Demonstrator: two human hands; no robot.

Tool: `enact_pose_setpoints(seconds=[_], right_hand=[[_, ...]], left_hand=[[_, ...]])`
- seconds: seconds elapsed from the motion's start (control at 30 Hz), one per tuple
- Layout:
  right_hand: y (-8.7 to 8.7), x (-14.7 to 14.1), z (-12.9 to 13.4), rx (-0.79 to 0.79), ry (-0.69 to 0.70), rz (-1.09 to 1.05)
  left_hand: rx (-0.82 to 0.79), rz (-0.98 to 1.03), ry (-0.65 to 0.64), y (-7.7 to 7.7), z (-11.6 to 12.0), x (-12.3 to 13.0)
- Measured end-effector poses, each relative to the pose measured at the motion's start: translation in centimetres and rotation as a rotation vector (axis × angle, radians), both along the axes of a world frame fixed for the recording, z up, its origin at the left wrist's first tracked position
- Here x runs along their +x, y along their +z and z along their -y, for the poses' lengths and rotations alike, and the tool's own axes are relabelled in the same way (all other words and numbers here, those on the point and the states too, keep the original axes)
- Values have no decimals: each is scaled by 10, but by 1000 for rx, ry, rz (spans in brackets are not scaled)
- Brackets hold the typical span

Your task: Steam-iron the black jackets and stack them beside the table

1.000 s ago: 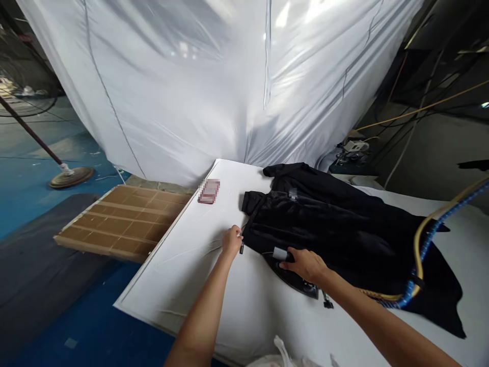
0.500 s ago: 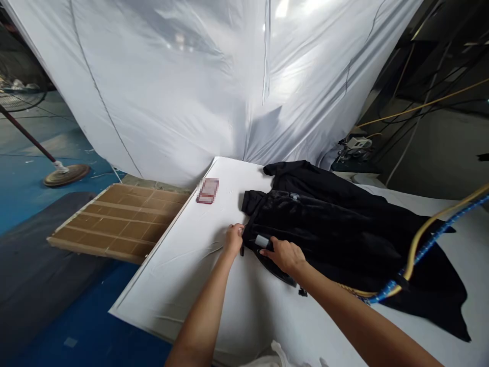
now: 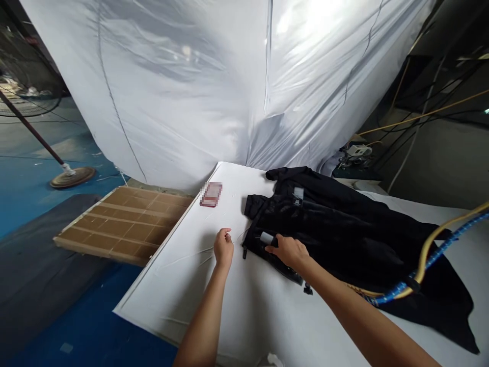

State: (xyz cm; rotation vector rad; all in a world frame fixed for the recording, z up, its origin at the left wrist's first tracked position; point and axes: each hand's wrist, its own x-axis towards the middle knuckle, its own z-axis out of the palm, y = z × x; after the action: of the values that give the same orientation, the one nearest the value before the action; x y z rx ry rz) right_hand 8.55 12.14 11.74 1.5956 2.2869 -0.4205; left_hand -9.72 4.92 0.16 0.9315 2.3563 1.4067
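Observation:
A black garment (image 3: 336,229), seemingly a jacket, lies spread across the white table (image 3: 183,300). My right hand (image 3: 291,251) rests at its near edge, closed around a small tool (image 3: 266,238) with a flat grey head; its dark handle is mostly hidden in my fingers. My left hand (image 3: 223,248) is pinched shut just left of the garment, over bare table. A faint thin line, like a thread, shows between it and the cloth; what the fingertips hold cannot be made out. Small black cord ends (image 3: 307,289) hang from the near hem.
A yellow-and-blue hose (image 3: 424,260) crosses over the garment's right part. Near the table's left edge lies a flat reddish item (image 3: 211,194), blurred out. Flattened cardboard (image 3: 126,219) sits left of the table. White sheeting (image 3: 183,102) hangs behind; a stand base (image 3: 72,177) is far left.
My left hand has moved left, away from the garment's edge. The right hand keeps the tool in place. A grey patch on the garment's upper part shows larger now, and the view has shifted slightly.

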Motion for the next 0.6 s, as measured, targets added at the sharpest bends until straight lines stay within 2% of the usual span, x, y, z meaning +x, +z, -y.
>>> enact_pose_setpoints(seconds=[0.1, 0.2, 0.4, 0.6], right_hand=[[-1, 1, 17, 5, 71, 0], [-8, -5, 28, 5, 85, 7], [-21, -20, 14, 27, 35, -14], [-20, -20, 9, 18, 0, -45]], left_hand=[[14, 7, 9, 0, -3, -1], [43, 15, 3, -1, -8, 2], [74, 11, -5, 1, -14, 8], [86, 0, -17, 5, -11, 8]])
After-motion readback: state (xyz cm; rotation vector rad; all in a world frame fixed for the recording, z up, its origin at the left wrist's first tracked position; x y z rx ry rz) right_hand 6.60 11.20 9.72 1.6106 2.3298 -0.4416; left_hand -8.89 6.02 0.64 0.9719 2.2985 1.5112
